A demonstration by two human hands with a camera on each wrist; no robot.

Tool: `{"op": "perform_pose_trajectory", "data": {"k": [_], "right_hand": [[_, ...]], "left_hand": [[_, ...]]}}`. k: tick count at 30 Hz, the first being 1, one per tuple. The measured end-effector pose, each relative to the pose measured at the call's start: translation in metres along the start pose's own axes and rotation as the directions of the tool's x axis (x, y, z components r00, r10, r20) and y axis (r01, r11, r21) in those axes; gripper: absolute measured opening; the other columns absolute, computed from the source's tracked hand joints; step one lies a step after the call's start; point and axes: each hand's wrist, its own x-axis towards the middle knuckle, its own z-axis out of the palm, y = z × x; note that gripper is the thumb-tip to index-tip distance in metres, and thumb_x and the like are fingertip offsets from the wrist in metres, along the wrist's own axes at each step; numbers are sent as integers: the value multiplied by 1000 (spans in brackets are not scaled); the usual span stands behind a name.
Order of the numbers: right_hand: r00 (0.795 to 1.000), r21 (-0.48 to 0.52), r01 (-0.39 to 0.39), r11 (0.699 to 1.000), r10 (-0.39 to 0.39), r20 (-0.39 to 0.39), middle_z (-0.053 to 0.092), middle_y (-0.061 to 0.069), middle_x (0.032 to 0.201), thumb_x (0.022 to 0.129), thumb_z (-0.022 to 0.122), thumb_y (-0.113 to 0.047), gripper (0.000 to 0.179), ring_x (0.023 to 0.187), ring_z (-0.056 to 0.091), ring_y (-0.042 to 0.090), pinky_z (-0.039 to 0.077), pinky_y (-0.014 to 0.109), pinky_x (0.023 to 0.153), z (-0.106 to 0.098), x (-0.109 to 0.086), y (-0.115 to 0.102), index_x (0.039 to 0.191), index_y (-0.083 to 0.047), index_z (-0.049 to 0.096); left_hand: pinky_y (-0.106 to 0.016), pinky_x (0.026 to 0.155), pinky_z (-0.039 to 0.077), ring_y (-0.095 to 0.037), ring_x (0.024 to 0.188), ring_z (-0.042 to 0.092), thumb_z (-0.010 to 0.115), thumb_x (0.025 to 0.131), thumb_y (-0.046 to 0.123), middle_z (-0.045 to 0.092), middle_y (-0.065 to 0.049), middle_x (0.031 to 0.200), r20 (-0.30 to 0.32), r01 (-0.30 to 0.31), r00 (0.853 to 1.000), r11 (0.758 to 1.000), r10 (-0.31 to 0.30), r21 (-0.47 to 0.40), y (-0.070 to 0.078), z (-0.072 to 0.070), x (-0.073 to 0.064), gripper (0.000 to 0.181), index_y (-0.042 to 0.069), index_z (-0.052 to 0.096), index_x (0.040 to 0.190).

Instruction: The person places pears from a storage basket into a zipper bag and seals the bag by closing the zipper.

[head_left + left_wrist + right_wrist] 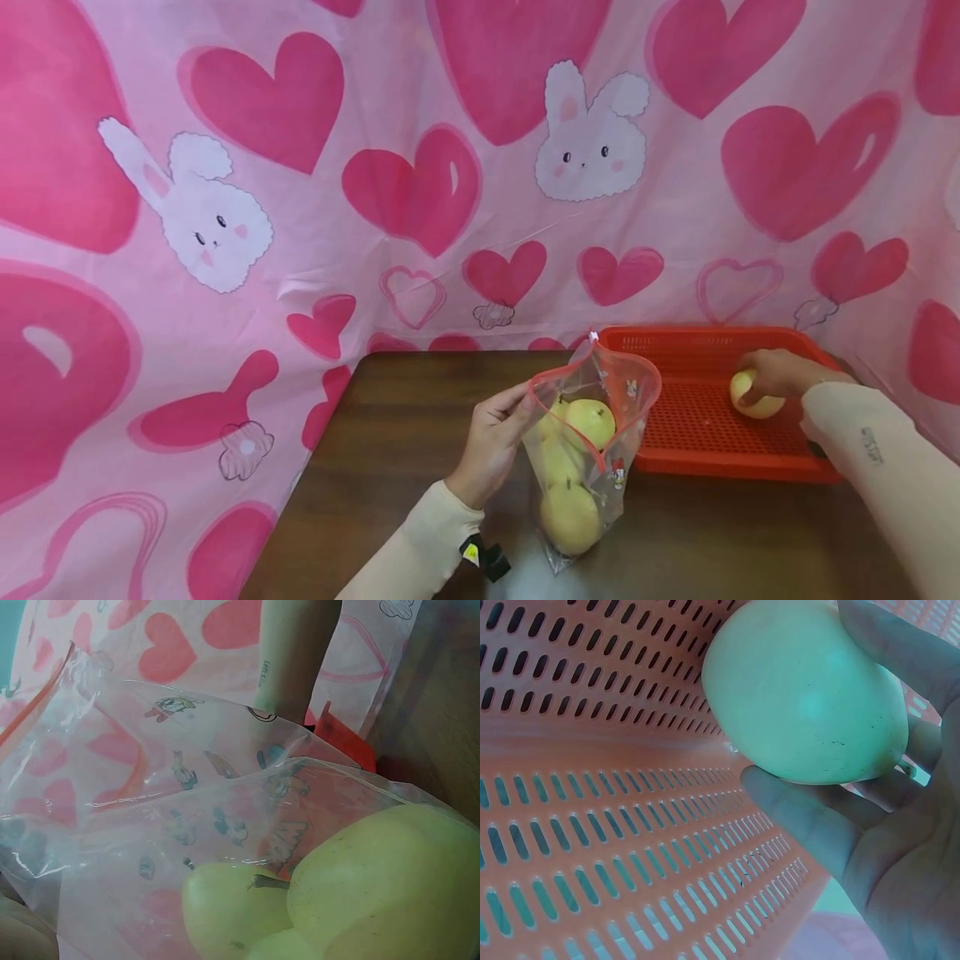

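Note:
My left hand (491, 442) pinches the red-edged rim of a clear zip bag (613, 496) between thumb and fingers. The bag stands upright on the table with its mouth open, and several yellow pears (572, 518) are piled inside. Through the printed plastic (180, 769) in the left wrist view, the pears (390, 889) show their short brown stems. Over in the red basket (686, 412), my right hand (783, 373) grips a single pear (767, 408). In the right wrist view, thumb and fingers curl round this pear (810, 697).
The slotted basket stands at the table's back right, just beyond the bag. A brown wooden table (405, 433) lies under everything. Behind it hangs a pink cloth (510, 208) with hearts and rabbits. A black strap (491, 560) is at my left wrist.

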Motion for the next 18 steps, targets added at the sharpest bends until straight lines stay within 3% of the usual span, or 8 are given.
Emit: {"op": "perform_pose_trajectory", "data": {"k": [10,18], "right_hand": [[1000,21,-10,1000,10,11,56,36,115,67,87,-33,74,106,47,56,38,70,87,-1,-2,0,119,12,59],[1000,-17,7,1000,-7,-4,56,38,112,65,88,-36,75,106,46,58,40,68,85,-3,-6,-1,115,12,60]], "left_hand": [[-46,103,40,-37,121,54,54,99,7,58,-24,128,5,6,1000,1000,-6,-2,-1,-1,0,39,-14,51,131],[-45,104,39,-36,122,53,53,99,8,58,-23,128,0,17,1000,1000,-17,20,2,0,-1,38,-13,52,131]]}}
